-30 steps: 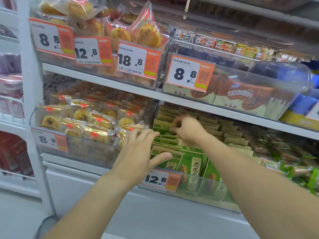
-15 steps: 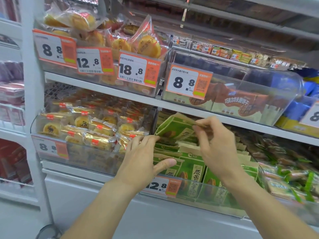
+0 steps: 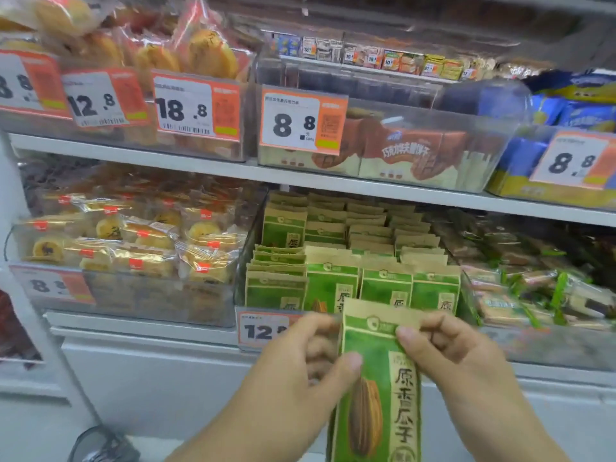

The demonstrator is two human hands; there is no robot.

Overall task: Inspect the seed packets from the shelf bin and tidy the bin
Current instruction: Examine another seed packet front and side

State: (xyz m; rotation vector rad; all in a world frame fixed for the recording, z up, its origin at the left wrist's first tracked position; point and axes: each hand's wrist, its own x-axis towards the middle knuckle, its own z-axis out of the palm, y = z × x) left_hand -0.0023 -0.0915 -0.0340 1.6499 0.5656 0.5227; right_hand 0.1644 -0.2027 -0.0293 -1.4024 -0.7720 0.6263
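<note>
While upright before the clear plastic shelf bin's (image 3: 468, 296) front edge, green-and-tan paper seed packet (image 3: 376, 378) pinched by left hand (image 3: 300, 365) and right hand (image 3: 446, 351); more green packets (image 3: 333, 248) filling bin behind.

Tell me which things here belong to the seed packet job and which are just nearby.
Job: held seed packet, left hand, right hand, packet bin, packets in it.
Nearby: pastries, biscuit packs, price tags.
</note>
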